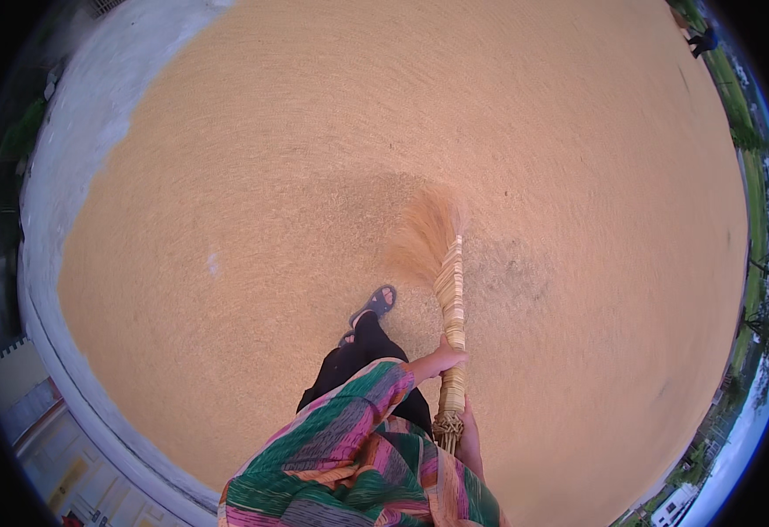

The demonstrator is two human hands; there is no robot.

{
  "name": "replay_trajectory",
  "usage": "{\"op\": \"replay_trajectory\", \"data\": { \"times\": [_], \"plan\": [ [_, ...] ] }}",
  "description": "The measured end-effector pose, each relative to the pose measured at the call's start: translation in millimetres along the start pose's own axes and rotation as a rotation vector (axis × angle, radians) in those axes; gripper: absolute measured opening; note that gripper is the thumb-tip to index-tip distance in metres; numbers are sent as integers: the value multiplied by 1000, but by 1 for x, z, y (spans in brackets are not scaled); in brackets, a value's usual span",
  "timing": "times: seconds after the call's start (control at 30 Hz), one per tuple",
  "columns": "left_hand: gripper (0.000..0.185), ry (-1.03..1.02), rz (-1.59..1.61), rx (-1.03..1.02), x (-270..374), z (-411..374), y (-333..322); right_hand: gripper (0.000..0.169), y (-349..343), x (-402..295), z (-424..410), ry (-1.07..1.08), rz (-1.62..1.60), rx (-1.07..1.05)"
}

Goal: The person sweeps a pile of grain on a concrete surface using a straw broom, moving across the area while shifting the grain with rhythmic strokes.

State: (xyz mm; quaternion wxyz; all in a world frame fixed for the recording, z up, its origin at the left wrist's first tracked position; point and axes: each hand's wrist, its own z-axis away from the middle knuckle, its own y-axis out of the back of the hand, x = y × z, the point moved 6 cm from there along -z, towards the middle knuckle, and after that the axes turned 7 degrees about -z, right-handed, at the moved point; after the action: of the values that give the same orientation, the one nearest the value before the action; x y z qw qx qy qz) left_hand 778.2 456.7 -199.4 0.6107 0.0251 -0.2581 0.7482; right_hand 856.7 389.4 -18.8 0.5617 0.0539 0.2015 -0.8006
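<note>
A straw broom (451, 300) with a handle bound in pale strips slants across the middle of the view, just right of my foot. My left hand (449, 357) grips the handle about midway along. Lower down, beside the knotted end, my right hand (468, 438) also holds it, partly hidden behind the handle. The fanned bristles (424, 230) are blurred and point away from me, touching a broad, thin layer of tan grain (279, 217). Around the bristles the grain looks thinner and darker, with a greyish patch (509, 273) to their right.
My dark sandal (378, 302) stands on the grain; the other foot is partly covered by my black trousers. Pale concrete (98, 118) borders the grain on the left. A building (74, 474) stands at lower left. Another person (704, 43) is far off at upper right, near green fields.
</note>
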Motion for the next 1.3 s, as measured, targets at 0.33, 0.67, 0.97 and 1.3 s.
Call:
{"op": "replay_trajectory", "data": {
  "times": [0.33,0.67,0.97,1.3],
  "plan": [
    [80,-261,-8,42,101,57,18,80,-35,-39,3,109,203,-220],
    [35,-357,466,605,139,103,371,71,-303,32,-186,-233,355,-666],
    [34,-25,531,488,133,176,608,55,-534,162,-184,-314,311,-497],
    [94,15,-376,16,91,198,273,67,-311,161,61,150,-127,31]
  ]
}}
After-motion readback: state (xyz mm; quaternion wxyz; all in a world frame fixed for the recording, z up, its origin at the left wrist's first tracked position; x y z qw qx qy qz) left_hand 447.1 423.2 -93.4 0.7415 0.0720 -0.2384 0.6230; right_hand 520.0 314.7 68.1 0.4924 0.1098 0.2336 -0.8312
